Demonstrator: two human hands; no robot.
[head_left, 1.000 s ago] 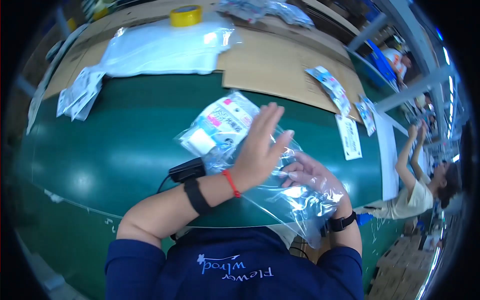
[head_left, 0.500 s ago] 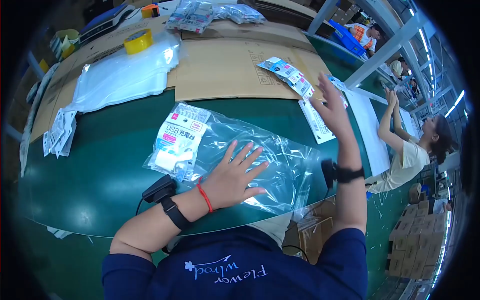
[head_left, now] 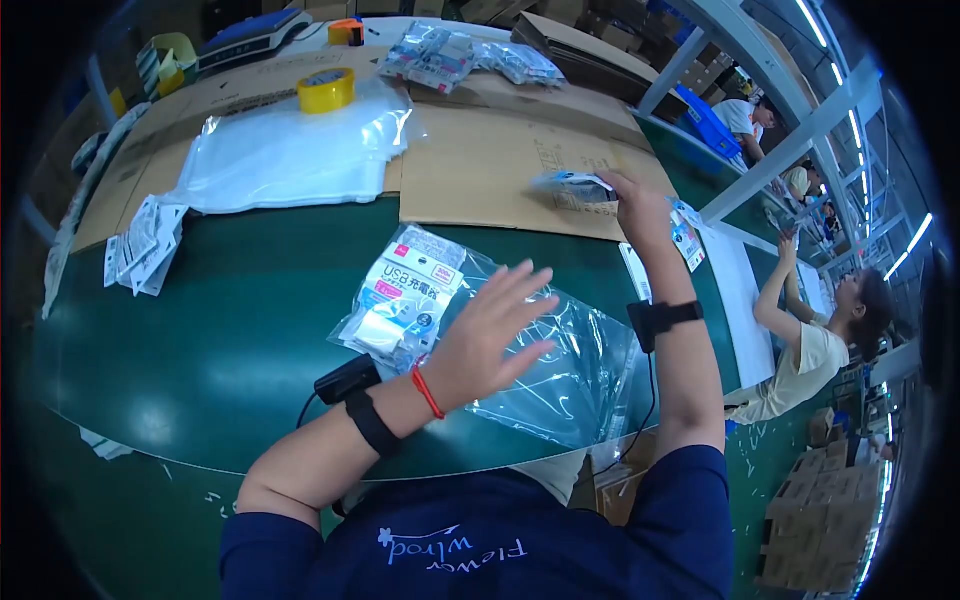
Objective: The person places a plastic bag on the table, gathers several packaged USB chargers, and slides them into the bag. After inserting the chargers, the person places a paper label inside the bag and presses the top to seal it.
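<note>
A large clear plastic bag (head_left: 590,375) lies flat on the green table in front of me. At its left end is a white-and-blue charger packet (head_left: 408,285) with a pale block showing low in it. My left hand (head_left: 485,335) is over the bag's middle, fingers stretched and slightly blurred; whether it touches the film I cannot tell. Farther right, my right hand (head_left: 642,210) pinches the end of another charger packet (head_left: 580,186) above the cardboard, seen nearly edge-on. Beside my right forearm lie a further packet (head_left: 686,242) and a white printed card (head_left: 634,270), partly hidden.
Yellow tape (head_left: 326,89) rests on a stack of clear bags (head_left: 290,160) at the far left. White tags (head_left: 147,245) lie at the table's left. More packets (head_left: 430,55) sit at the back on cardboard (head_left: 480,150). A co-worker (head_left: 820,335) is at right, beyond a metal frame (head_left: 760,150).
My right hand has closed on a packet and tilted it up off the cardboard. My left hand has risen slightly from the bag. The whole view has shifted a little.
</note>
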